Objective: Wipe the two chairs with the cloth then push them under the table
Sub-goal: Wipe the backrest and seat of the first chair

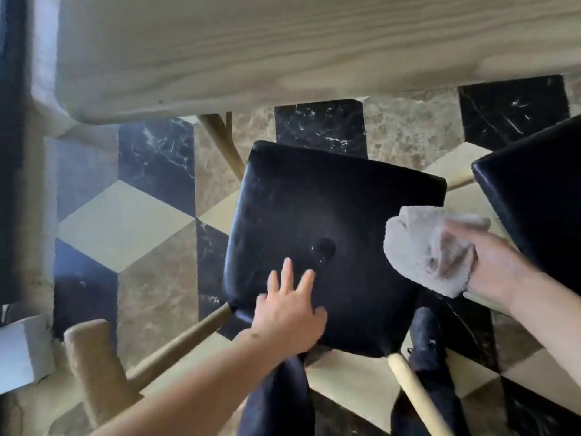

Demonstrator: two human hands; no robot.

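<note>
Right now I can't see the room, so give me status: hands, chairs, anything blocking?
Left hand flat on chair seat. Right hand gripping cloth at seat edge. Second chair right. Both outside table; nothing blocking.

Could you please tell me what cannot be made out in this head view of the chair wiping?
- Second chair: cut off by the right edge; only a corner of its seat shows.
- Right hand: motion-blurred, its fingers partly wrapped in the cloth.
- Near chair: its legs are mostly hidden under the seat; whether wiping is finished cannot be told.
- Table: its top runs off the frame's upper edge.
- Left hand: palm contact hidden beneath it.
</note>
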